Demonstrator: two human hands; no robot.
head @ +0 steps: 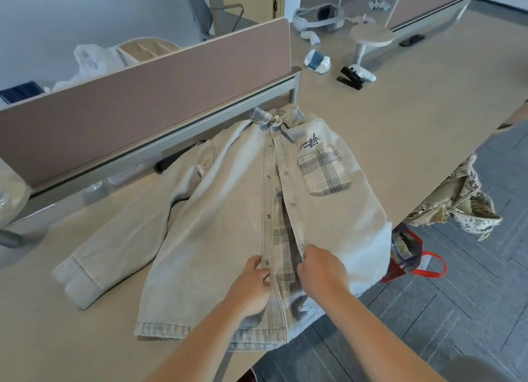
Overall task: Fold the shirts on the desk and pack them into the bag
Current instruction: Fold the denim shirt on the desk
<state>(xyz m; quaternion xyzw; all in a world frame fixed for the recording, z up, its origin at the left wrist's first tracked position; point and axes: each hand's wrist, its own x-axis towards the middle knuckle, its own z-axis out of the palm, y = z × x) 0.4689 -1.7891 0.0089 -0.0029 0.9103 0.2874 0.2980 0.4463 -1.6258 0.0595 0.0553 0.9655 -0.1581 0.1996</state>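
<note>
A pale washed denim shirt with a plaid chest pocket and plaid lining lies face up on the beige desk, collar away from me. Its front stands partly unbuttoned near the hem. My left hand pinches the left button placket low on the shirt. My right hand grips the right placket edge just beside it. One sleeve stretches out to the left along the desk. A red-trimmed bag stands on the floor past the desk's right edge, below the shirt's side.
A camouflage garment hangs off the desk edge at right. A tan divider panel runs behind the shirt. Further back on the desk lie a black stapler, a white headset, a small round stand and wrapped items.
</note>
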